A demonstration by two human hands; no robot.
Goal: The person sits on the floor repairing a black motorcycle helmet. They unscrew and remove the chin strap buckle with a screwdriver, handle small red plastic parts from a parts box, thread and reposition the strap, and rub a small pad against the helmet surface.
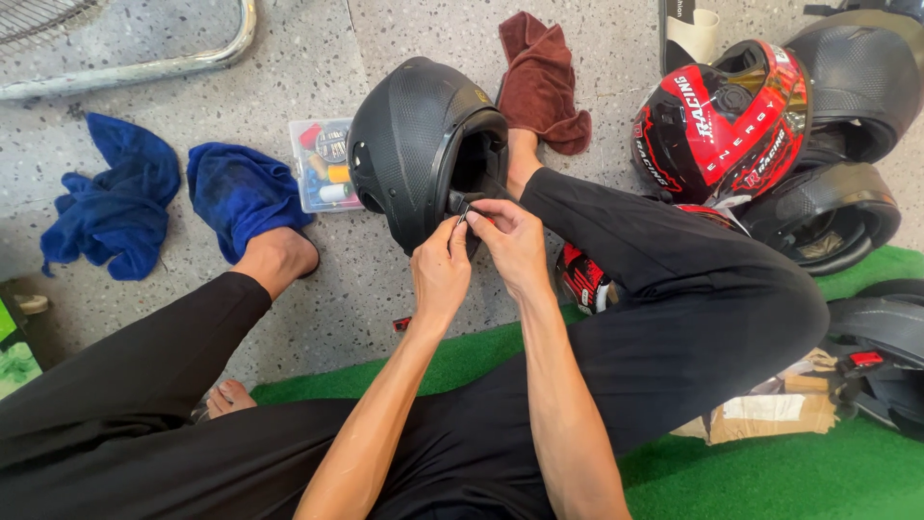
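grip: left hand (441, 262) and right hand (512, 241) pinch closed on a small strap piece (463, 214) at the lower edge of the black helmet (414, 144) | helmet sits on the floor (366, 289) between the legs | advice: keep fingertips close, brace helmet against the shin | nearby: blue cloth (241, 193), red helmet (722, 120)

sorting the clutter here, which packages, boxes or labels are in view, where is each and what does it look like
Clear plastic box: on the floor left of the black helmet, rectangular, holding coloured thread spools.
Torn cardboard package: on the green mat at right, brown with a pale label.
Red helmet: upper right, glossy red and black with white lettering decals.
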